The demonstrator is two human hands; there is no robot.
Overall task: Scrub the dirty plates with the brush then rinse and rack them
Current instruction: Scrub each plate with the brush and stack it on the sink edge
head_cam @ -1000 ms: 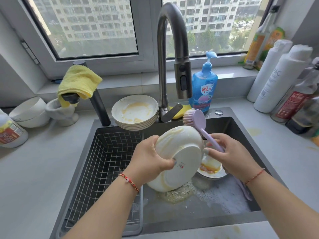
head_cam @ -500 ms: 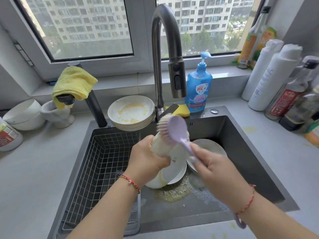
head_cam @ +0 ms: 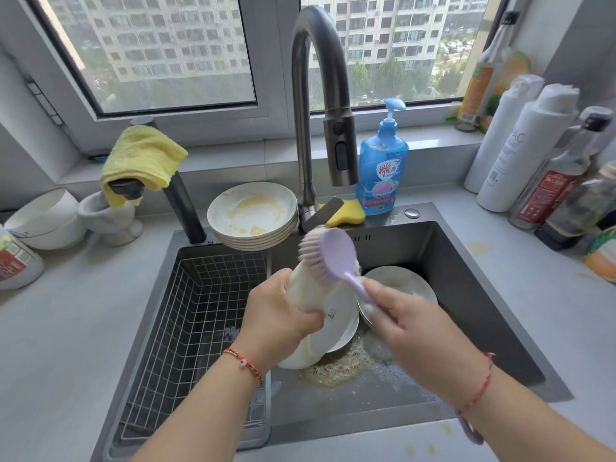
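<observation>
My left hand (head_cam: 278,318) grips a white plate (head_cam: 336,325) by its rim, tilted upright over the dark sink (head_cam: 466,295). My right hand (head_cam: 413,331) holds the handle of a lilac brush (head_cam: 331,253), whose bristles press against the plate's upper edge. Another plate (head_cam: 396,281) lies in the sink behind my right hand. A stack of dirty plates (head_cam: 253,211) smeared with yellow residue sits on the sink's back rim. The wire rack basket (head_cam: 200,315) fills the left part of the sink.
A grey faucet (head_cam: 316,111) arches over the sink, with a blue soap bottle (head_cam: 381,171) and a yellow sponge (head_cam: 348,213) beside it. Yellow foamy residue (head_cam: 336,370) lies on the sink floor. Bottles (head_cam: 533,155) crowd the right counter; bowls (head_cam: 43,218) and a yellow cloth (head_cam: 143,158) stand at left.
The brush has moved from the plate's right side onto its upper edge. My right hand has shifted left and nearer, and the plate is turned more edge-on.
</observation>
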